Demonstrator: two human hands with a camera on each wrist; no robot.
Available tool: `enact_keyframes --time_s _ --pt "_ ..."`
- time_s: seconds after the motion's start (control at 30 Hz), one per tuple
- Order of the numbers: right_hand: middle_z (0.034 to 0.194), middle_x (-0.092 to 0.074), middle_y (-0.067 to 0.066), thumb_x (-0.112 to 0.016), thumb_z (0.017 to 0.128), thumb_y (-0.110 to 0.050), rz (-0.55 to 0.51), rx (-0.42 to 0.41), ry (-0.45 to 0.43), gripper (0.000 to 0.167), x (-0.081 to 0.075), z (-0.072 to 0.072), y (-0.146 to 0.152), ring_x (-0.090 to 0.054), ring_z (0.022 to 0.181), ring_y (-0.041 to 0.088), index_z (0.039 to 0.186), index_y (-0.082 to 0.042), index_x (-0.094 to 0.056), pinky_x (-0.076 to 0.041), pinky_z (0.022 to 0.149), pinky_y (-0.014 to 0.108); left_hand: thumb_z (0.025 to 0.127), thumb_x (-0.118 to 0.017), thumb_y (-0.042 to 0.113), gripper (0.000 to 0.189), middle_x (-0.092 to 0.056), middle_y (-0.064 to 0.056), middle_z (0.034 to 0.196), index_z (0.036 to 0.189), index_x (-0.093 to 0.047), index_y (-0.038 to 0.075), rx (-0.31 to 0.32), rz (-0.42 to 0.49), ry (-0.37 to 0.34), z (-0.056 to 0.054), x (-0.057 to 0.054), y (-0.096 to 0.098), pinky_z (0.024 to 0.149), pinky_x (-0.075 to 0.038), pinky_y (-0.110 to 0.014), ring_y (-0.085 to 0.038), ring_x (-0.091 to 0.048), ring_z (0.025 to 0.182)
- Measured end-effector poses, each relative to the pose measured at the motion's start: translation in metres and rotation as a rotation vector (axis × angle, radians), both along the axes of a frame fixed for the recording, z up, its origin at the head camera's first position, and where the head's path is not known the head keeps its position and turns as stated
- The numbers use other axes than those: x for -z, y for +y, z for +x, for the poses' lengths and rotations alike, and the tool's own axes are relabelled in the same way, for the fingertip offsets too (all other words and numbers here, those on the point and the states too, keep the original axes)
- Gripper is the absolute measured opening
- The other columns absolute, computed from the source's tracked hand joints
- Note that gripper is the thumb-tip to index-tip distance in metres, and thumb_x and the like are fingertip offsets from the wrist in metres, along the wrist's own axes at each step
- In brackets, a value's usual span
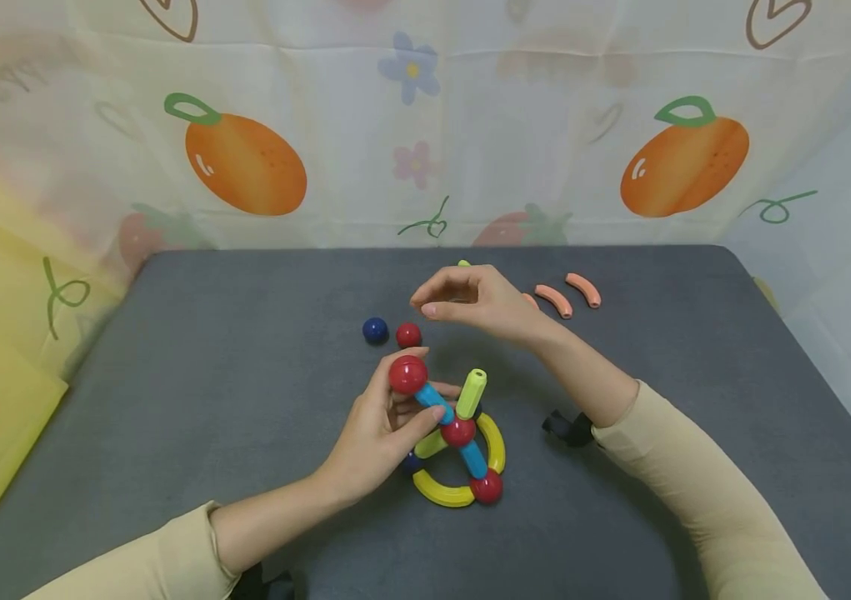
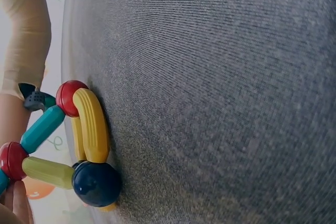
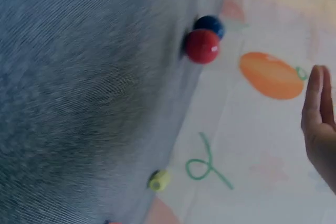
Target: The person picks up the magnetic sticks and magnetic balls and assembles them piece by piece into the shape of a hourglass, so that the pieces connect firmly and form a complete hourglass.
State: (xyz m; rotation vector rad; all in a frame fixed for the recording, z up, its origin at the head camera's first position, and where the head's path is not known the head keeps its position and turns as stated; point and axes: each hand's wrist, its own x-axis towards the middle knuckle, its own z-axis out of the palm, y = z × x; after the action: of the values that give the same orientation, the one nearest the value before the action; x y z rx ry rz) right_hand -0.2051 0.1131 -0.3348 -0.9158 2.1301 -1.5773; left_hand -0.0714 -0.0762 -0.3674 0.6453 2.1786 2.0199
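Observation:
My left hand [image 1: 368, 446] grips a toy model of magnetic sticks and balls, its thumb across a blue stick [image 1: 433, 400]. That stick runs from a large red ball [image 1: 407, 375] to a central red ball [image 1: 458, 432]. A light green stick [image 1: 473, 393] points up from the center. Below, curved yellow sticks [image 1: 443, 492] form a ring with a red ball [image 1: 487, 487] and a dark blue ball [image 2: 97, 184]. My right hand [image 1: 481, 302] hovers beyond the model with fingers loosely bent, holding nothing. Near its fingertips is a loose red ball [image 1: 408, 335].
A loose blue ball [image 1: 376, 331] lies left of the loose red one. Curved orange sticks [image 1: 553, 301] and a light green stick [image 3: 158, 180] lie toward the back of the grey table [image 1: 245, 350]. A printed curtain [image 1: 365, 125] hangs behind.

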Motion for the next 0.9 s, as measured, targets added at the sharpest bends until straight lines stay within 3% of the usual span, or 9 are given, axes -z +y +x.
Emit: enact_keyframes --time_s 0.13,0.37,0.53,0.9 --pt "0.120 -0.068 0.010 -0.065 0.095 -0.016 0.087 0.040 0.044 0.024 0.015 -0.012 -0.005 -0.066 0.110 0.020 0.117 -0.009 -0.067 -0.055 0.096 0.035 0.095 -0.063 0.008 0.059 -0.069 -0.023 0.120 0.144 -0.031 0.008 0.006 0.004 -0.007 0.000 0.000 0.000 0.090 -0.057 -0.021 -0.019 -0.073 0.101" --pt "0.128 -0.065 0.018 -0.065 0.094 -0.014 0.252 0.001 0.080 0.033 0.038 -0.025 -0.025 -0.062 0.120 0.029 0.126 -0.003 -0.062 -0.055 0.099 0.034 0.095 -0.062 0.007 0.055 -0.069 -0.023 0.118 0.142 -0.032 0.008 0.008 0.005 -0.009 0.000 0.000 0.001 0.091 -0.057 -0.022 -0.016 -0.073 0.101" --pt "0.135 -0.061 0.014 -0.068 0.093 -0.017 0.356 0.012 0.096 0.041 0.044 -0.028 -0.037 -0.061 0.124 0.029 0.131 -0.004 -0.059 -0.055 0.098 0.032 0.096 -0.062 0.006 0.054 -0.069 -0.023 0.119 0.140 -0.032 0.008 0.014 0.009 -0.008 0.000 0.001 0.001 0.092 -0.056 -0.022 -0.018 -0.072 0.103" --pt "0.135 -0.062 0.011 -0.072 0.090 -0.016 0.473 0.000 0.177 0.046 0.053 -0.027 -0.051 -0.060 0.126 0.026 0.132 -0.004 -0.058 -0.054 0.098 0.038 0.095 -0.062 0.005 0.055 -0.069 -0.023 0.119 0.141 -0.031 0.008 0.014 0.011 -0.011 0.000 0.003 0.000 0.092 -0.056 -0.021 -0.017 -0.072 0.103"
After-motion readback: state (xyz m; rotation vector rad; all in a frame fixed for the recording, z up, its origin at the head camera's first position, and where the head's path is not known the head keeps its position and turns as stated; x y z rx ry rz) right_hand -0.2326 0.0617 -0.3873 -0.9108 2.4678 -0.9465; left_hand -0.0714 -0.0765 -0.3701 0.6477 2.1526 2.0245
